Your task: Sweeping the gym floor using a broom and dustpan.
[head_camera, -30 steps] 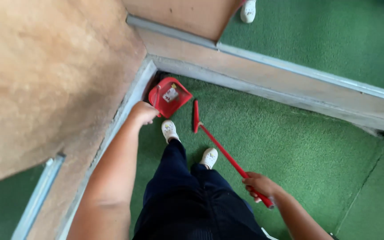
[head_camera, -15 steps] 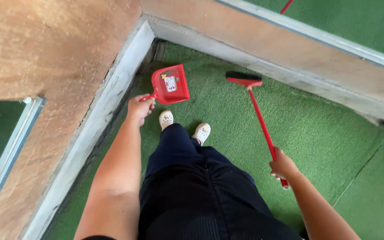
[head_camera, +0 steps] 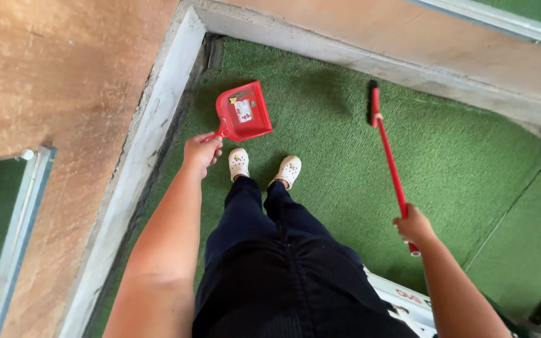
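Broom [head_camera: 388, 156] swung right, head now edge-on near the wall, right hand [head_camera: 413, 226] fisted on its handle, while left hand [head_camera: 200, 152] gripped the dustpan [head_camera: 243, 112] handle, pan flat on green turf [head_camera: 458, 163] before white shoes [head_camera: 264, 168], mouth facing broom to catch debris.

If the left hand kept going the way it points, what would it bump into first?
Probably the red plastic dustpan, whose handle the left hand already grips; beyond it lies the grey concrete kerb, though depth is unclear.
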